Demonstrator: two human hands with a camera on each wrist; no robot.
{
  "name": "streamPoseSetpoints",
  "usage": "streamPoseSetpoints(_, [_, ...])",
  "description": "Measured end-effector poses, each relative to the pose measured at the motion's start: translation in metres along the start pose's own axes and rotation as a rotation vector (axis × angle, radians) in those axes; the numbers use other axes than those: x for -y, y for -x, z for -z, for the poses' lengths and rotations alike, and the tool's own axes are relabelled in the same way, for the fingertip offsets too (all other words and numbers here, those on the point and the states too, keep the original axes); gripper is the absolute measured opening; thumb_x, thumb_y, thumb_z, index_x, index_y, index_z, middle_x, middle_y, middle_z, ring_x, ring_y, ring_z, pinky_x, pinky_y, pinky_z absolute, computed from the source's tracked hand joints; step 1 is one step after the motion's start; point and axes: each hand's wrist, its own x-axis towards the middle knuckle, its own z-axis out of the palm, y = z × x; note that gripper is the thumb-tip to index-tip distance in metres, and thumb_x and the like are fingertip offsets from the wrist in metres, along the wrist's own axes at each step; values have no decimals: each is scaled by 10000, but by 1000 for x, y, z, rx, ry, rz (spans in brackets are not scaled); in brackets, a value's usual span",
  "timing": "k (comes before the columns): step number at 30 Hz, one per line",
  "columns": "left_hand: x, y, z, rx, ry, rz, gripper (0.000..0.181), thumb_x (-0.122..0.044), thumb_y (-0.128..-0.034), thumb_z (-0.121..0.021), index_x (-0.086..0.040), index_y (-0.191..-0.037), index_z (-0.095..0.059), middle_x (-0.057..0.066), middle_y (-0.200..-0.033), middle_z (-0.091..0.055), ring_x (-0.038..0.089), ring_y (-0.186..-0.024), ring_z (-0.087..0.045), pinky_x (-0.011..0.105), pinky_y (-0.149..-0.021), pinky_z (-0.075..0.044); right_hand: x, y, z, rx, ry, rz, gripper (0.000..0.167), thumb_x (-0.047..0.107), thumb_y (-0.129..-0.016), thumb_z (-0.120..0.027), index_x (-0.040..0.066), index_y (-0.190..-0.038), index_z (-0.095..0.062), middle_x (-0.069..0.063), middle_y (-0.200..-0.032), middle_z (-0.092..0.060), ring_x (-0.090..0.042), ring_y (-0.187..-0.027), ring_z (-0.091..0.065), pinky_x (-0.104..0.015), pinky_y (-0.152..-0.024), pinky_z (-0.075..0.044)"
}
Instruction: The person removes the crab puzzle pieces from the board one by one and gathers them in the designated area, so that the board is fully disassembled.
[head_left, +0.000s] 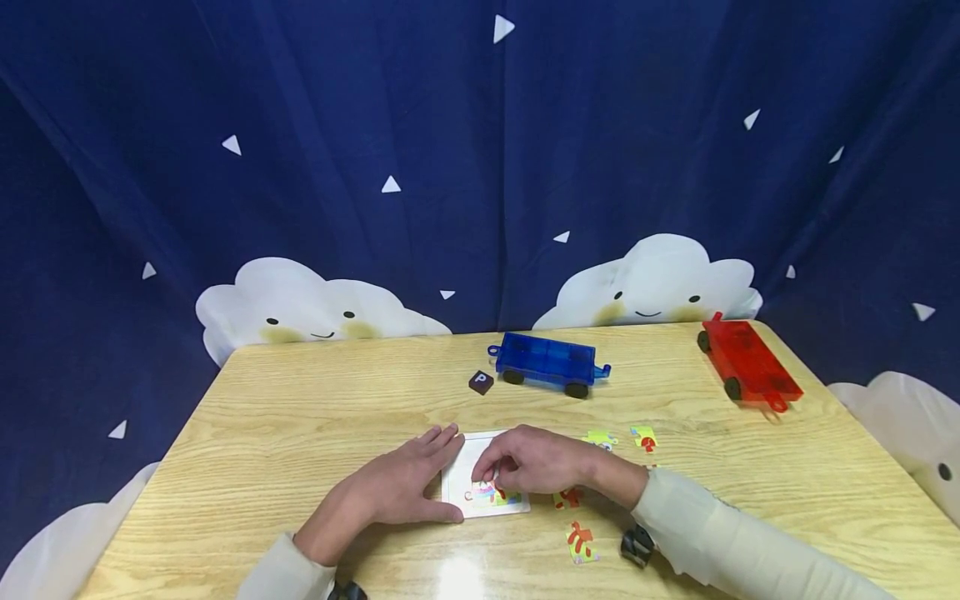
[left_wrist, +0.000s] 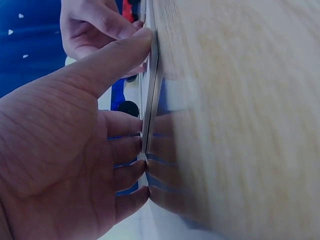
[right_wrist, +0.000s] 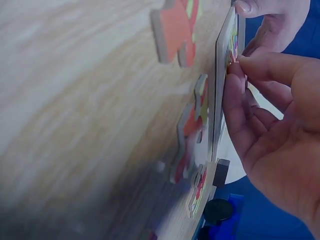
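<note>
A white puzzle board [head_left: 459, 473] lies on the table, with several colourful pieces [head_left: 508, 499] in its lower part. My left hand [head_left: 401, 483] rests along the board's left side, fingers extended and apart; its thumb touches the near edge. Over the board, my right hand [head_left: 542, 462] pinches a small puzzle piece [right_wrist: 233, 59] between thumb and fingertips, low against the board. Those fingers cover much of the piece. To the right lie loose puzzle pieces, among them an orange-and-green one [head_left: 581, 543] and one with a red shape [head_left: 645, 438].
Behind the board stands a blue toy wagon [head_left: 546, 360], beside a small dark tile [head_left: 481, 382] marked P. A red toy wagon [head_left: 752, 362] is at the back right. A dark blue curtain [head_left: 420, 125] hangs behind the wooden table [head_left: 300, 400].
</note>
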Motion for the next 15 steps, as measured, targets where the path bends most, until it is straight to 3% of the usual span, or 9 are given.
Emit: streamPoseSetpoints(15, [-2, 0, 1, 9, 8, -1, 969, -564, -911, -727, 12, -1588, -342, 162, -1668, -253, 372, -1522, -227, 529, -1179, -281, 5, -2, -2, -51, -51, -45, 92, 150, -979, -684, 214, -996, -748, 160, -847, -670, -20, -771, -598, -244, -782, -524])
